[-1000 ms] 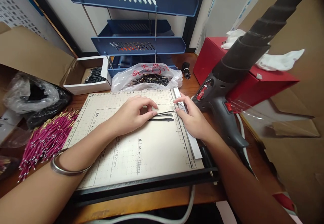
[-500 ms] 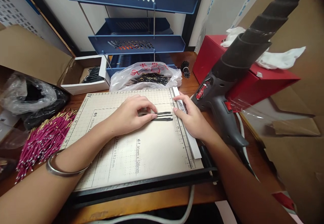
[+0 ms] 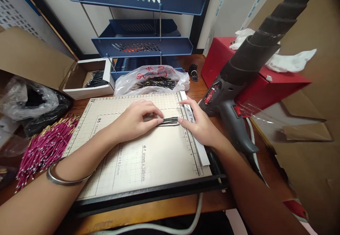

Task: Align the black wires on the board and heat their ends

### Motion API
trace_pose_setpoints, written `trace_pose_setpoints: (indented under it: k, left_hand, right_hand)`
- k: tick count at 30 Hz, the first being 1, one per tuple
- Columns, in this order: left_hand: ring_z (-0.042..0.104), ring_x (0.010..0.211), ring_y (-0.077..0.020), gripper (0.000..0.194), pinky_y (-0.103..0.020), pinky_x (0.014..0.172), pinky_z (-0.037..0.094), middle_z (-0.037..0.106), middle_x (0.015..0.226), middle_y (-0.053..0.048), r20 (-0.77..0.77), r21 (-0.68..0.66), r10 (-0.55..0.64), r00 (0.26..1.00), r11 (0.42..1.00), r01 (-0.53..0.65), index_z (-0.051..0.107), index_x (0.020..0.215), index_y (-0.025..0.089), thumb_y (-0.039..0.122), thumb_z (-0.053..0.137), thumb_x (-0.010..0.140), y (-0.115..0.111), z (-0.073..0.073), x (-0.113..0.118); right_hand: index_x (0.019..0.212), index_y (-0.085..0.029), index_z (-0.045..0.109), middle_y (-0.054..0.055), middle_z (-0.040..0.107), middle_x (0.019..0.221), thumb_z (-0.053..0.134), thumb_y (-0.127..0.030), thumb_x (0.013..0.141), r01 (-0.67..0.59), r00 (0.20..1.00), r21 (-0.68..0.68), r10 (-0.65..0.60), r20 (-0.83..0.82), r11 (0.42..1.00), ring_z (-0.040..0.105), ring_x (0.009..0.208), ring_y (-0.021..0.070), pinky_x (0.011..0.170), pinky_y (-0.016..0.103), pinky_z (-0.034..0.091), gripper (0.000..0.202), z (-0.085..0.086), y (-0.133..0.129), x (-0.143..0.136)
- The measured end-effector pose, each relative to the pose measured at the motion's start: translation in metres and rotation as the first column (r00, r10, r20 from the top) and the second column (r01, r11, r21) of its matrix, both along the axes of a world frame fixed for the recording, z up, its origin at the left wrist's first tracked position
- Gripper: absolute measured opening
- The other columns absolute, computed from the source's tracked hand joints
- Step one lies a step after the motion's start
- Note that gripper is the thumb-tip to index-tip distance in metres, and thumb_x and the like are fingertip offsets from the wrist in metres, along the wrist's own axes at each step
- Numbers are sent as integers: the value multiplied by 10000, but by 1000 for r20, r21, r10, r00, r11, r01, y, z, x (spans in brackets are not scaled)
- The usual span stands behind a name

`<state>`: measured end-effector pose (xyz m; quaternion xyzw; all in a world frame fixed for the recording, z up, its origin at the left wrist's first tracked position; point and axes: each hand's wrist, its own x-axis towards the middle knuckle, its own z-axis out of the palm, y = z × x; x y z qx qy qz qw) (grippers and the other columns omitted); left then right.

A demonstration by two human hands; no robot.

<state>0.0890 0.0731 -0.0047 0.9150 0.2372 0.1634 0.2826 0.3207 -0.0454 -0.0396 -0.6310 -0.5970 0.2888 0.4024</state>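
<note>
Several thin black wires (image 3: 170, 121) lie side by side across the cream gridded board of a paper trimmer (image 3: 159, 150). My left hand (image 3: 138, 119) pinches their left ends between thumb and fingers; those ends are hidden in the grip. At their right ends, the thumb of my right hand (image 3: 200, 125) touches the tips. The right hand's forefinger is apart from the thumb and rests near the white strip (image 3: 195, 128) along the board's right edge.
Behind the board sit a plastic bag (image 3: 151, 80) of black wires and a white box (image 3: 89, 92). Magenta wires (image 3: 46, 146) are heaped at the left. A heat gun (image 3: 233, 96) stands at the right before a red box (image 3: 281, 82). Blue shelves (image 3: 143, 45) rise behind.
My right thumb has moved left onto the wire tips. The wires lie closer together and their ends are more even. My left hand keeps its pinch.
</note>
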Motion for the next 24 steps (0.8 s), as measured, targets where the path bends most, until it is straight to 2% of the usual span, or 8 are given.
trace_pose_setpoints:
  k: [5,10,15,20,24]
  left_hand:
    - [655,929,-228,219,-391,895,465,775,969,-61,-10,-1,6,1000,1000,-6,822,987,227,382,667,976,0,0,0]
    - [655,942,-235,213,-394,902,464,774,988,-64,-14,11,1,1000,1000,-1,820,1011,230,394,694,959,-1,-1,-1]
    - [639,886,-220,183,-373,865,455,750,907,-49,-5,28,21,1000,999,-21,817,987,234,374,703,957,0,-4,2]
    - [630,865,-214,195,-371,856,438,734,876,-43,2,36,18,1000,999,-18,808,982,223,384,701,956,-2,-3,4]
    - [635,877,-217,190,-367,852,440,736,892,-46,1,35,6,1000,999,-6,803,988,226,381,697,959,-2,-2,3]
  right_hand:
    - [1379,-235,526,177,363,1767,683,-386,857,-5,1000,23,5,-8,1000,263,1705,330,1388,611,229,566,-2,1,1]
    - [1362,-225,533,168,379,1756,615,-339,850,-17,999,17,18,-29,1000,279,1697,327,1389,610,225,531,-2,1,2]
    - [1373,-236,524,172,362,1764,658,-318,822,-10,1000,28,11,-4,1000,257,1706,323,1388,607,222,573,-1,0,1]
    - [1348,-217,539,171,420,1725,613,-325,843,-4,1000,29,4,-9,1000,317,1677,339,1385,598,241,522,-2,2,0]
    - [1323,-244,556,143,464,1696,631,-344,874,30,1000,31,-29,-12,999,345,1663,327,1383,594,255,466,-3,4,0]
